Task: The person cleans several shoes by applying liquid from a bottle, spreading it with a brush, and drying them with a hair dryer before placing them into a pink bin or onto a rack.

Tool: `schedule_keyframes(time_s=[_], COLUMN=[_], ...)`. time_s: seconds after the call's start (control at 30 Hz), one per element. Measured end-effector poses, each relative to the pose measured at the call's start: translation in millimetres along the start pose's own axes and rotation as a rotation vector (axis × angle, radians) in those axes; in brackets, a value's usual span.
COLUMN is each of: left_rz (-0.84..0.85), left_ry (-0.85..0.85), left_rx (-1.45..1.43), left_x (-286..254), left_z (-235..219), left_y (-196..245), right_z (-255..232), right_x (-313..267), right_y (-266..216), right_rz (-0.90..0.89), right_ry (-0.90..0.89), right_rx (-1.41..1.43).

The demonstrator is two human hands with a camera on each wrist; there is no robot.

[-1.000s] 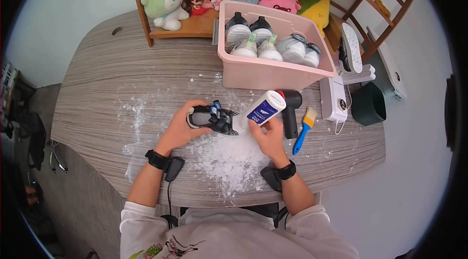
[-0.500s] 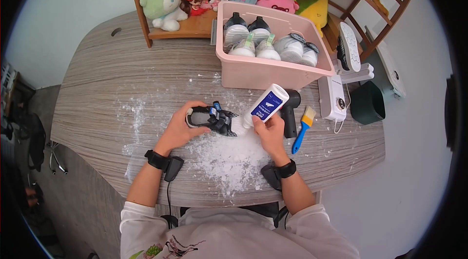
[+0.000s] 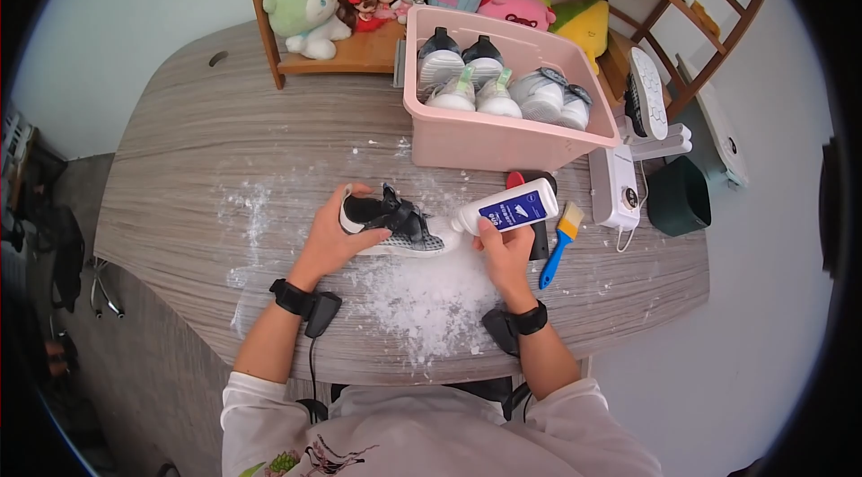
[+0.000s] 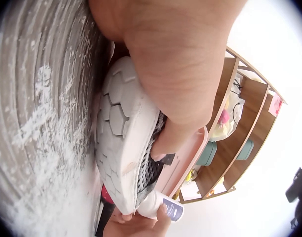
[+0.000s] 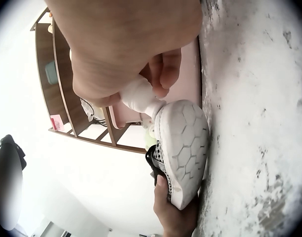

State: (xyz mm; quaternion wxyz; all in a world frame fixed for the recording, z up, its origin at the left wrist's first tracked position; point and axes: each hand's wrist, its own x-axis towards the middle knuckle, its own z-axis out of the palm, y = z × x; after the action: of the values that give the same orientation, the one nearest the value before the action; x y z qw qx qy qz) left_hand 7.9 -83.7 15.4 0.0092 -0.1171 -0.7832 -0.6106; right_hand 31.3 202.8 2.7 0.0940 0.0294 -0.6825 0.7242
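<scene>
My left hand grips the heel end of a black-and-white shoe, whose toe points right. In the left wrist view the shoe's white hexagon-patterned sole is tilted toward the powdered table. My right hand holds a white bottle with a blue label, tipped so that its narrow end is at the shoe's toe. The right wrist view shows the bottle's white neck against the toe of the sole. White powder lies on the table below the shoe.
A pink bin of shoes stands behind the hands. To the right are a dark tool, partly hidden, a blue-handled brush, a white device with a shoe on it, and a dark green container. A wooden shelf holds plush toys.
The shoe has rolled, so that more of its side faces the head camera. The bottle has tipped lower toward horizontal, its base moving right and down, over the dark tool.
</scene>
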Motion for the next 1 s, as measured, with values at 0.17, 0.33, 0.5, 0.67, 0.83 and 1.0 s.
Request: schedule_keyframes(time_s=[0.17, 0.33, 0.5, 0.67, 0.83, 1.0], left_rz=[0.031, -0.083, -0.04, -0.025, -0.042, 0.017], left_ry=[0.024, 0.01, 0.058, 0.098, 0.123, 0.114], left_rx=[-0.004, -0.073, -0.047, -0.041, -0.016, -0.102], left_x=[2, 2, 4, 5, 5, 2], left_z=[2, 1, 5, 6, 7, 4], left_y=[3, 7, 1, -6, -5, -12], right_z=[7, 13, 11, 8, 21, 28], right_x=[-8, -10, -6, -6, -11, -12], right_y=[-7, -24, -22, -19, -21, -23], right_rz=[-0.096, -0.263, -0.246, -0.092, -0.447, -0.4], right_ry=[-0.015, -0.182, -0.087, -0.01, -0.224, -0.147], right_rx=[-0.052, -0.105, -0.166, -0.1, -0.337, -0.327])
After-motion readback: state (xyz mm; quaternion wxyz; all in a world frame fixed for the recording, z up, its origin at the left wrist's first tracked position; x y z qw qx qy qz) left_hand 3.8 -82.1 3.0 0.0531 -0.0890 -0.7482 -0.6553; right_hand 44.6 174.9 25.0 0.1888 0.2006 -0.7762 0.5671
